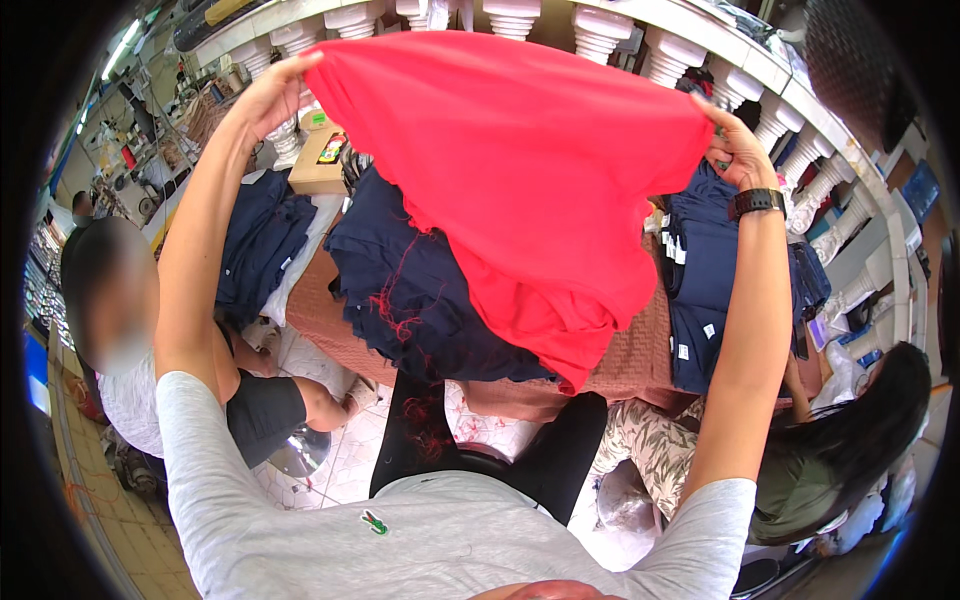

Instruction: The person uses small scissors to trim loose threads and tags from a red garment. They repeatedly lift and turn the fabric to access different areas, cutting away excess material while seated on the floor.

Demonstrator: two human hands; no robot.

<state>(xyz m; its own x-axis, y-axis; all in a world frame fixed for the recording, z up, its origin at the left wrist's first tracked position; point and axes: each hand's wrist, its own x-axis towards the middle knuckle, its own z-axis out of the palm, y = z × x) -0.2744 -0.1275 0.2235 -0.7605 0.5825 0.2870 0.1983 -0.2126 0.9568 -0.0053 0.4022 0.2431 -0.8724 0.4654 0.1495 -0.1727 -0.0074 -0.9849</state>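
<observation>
Past the grey T-shirt (450, 520) nearest the camera, left hand (270, 102) and right hand (740, 152) appear to pinch opposite far corners of the red cloth (530, 160) between thumb and fingers, spreading it above the navy pile (370, 235). It should handle light, limp and unbreakable, best gripped at those corners; its long axis runs left to right, with the loose end drooping near, right of centre.

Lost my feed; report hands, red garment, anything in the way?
Left hand, right hand: both gripping red garment. Garment spread between them, hiding part of navy clothing pile. Loose red threads over pile; no obstruction seen.
</observation>
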